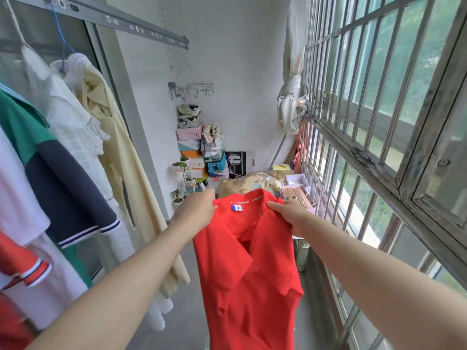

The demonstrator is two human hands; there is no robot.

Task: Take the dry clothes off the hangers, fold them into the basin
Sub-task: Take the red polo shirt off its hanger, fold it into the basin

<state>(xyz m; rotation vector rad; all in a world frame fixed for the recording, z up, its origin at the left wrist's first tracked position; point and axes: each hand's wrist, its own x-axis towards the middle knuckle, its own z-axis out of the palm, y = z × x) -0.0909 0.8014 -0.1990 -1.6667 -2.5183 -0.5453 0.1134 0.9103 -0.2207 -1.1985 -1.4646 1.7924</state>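
Observation:
A red polo shirt (250, 269) hangs in front of me, held up by its shoulders, off any hanger. My left hand (195, 210) grips the shirt's left shoulder beside the collar label. My right hand (290, 214) grips the right shoulder, thumb on top of the fabric. Several garments still hang on the rail (121, 20) at the left: a white lace top (75, 127), a pale yellow coat (126, 160), a green and navy polo (50, 157) and a red and white shirt (27, 269). No basin is in view.
A barred window (379, 122) runs along the right side. At the far end stand stacked shoe boxes (194, 152), small potted plants (180, 180) and a cluttered table (255, 183). A metal peg hanger (190, 89) dangles from the ceiling. Grey floor (187, 311) lies below.

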